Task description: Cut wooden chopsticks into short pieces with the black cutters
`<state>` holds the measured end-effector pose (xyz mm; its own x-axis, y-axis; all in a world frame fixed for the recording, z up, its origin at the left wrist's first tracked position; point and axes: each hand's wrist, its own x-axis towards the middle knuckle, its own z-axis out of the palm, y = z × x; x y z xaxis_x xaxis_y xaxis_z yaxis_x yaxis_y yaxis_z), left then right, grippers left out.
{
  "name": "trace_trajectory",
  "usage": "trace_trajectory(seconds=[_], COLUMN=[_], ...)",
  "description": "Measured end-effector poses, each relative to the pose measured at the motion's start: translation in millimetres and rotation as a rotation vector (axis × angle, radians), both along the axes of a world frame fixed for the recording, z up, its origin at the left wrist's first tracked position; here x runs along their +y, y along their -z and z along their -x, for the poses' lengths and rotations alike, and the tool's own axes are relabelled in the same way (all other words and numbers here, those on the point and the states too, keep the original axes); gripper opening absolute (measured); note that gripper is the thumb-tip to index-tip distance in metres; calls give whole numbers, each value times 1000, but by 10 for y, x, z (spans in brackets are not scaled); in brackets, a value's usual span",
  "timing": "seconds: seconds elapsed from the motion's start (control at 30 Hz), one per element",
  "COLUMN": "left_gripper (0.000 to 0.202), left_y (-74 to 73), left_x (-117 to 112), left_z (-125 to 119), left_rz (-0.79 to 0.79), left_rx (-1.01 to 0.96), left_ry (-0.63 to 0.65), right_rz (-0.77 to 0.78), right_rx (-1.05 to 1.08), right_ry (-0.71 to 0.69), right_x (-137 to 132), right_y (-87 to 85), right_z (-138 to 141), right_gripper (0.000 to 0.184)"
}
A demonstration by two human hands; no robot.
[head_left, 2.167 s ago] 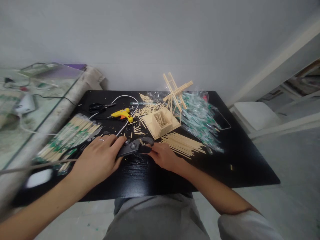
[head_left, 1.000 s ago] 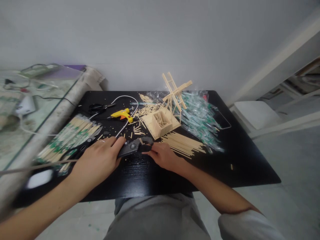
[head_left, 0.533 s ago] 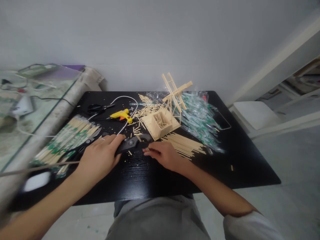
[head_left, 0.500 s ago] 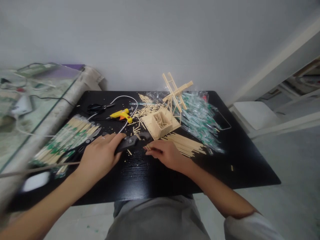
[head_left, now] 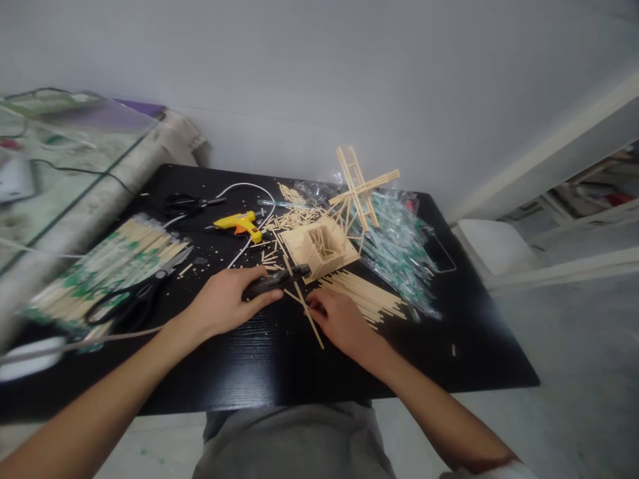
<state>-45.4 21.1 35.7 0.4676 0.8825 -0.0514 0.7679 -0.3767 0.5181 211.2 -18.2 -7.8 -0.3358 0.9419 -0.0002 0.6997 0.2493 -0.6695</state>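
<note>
My left hand (head_left: 227,299) is wrapped round a pair of black pruning shears (head_left: 264,283), whose jaws point right toward the wooden model. A long thin wooden stick (head_left: 312,322) slants down past the jaws, its lower end over the black tabletop. My right hand (head_left: 342,322) is closed, with thumb and forefinger pinching a thin wooden stick (head_left: 294,297) that crosses the long one. Just beyond the hands stands the wooden stick model, with a square box (head_left: 324,256) on a flat base and a cross-shaped set of blades (head_left: 357,186).
A yellow glue gun (head_left: 239,225) with a white cord lies behind my left hand. Black-handled scissors (head_left: 142,293) rest by packed sticks (head_left: 120,266) at left. Loose sticks (head_left: 369,296) and clear wrappers (head_left: 399,246) spread to the right. Small cut pieces (head_left: 294,218) are heaped behind.
My right hand now pinches a stick near the shears, and a long stick has come up against the jaws. The shears have turned and moved slightly right. The view has shifted a little.
</note>
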Motion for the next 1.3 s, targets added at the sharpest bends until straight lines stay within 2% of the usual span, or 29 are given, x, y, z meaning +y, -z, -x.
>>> trace_trajectory(seconds=[0.07, 0.13, 0.23, 0.33, 0.63, 0.77, 0.9, 1.17, 1.3], left_gripper=[49, 47, 46, 48, 49, 44, 42, 49, 52], left_y=[19, 48, 93, 112, 154, 202, 242, 239, 213], left_x=[-5, -16, -43, -69, -115, -119, -113, -118, -138], left_z=[-14, -19, -32, -56, -73, -62, -32, -4, 0], left_rz=[36, 53, 53, 46, 54, 18, -35, 11, 11], left_rx=[-49, -103, -139, -131, -93, -136, -211, -368, -368], left_ry=[34, 59, 56, 40, 31, 56, 106, 249, 271], right_rz=[-65, -58, 174, 309, 233, 240, 411, 988, 1064], right_rx=[41, 202, 569, 759, 769, 819, 951, 1299, 1370], right_ry=[19, 59, 100, 162, 323, 325, 260, 88, 55], right_x=[-6, -29, -96, -169, -259, -263, -251, -296, -322], right_y=[-50, -132, -232, -240, -200, -224, -234, -244, -273], right_z=[-4, -4, 60, 183, 369, 380, 340, 281, 311], right_gripper=[6, 16, 20, 23, 25, 31, 37, 40, 39])
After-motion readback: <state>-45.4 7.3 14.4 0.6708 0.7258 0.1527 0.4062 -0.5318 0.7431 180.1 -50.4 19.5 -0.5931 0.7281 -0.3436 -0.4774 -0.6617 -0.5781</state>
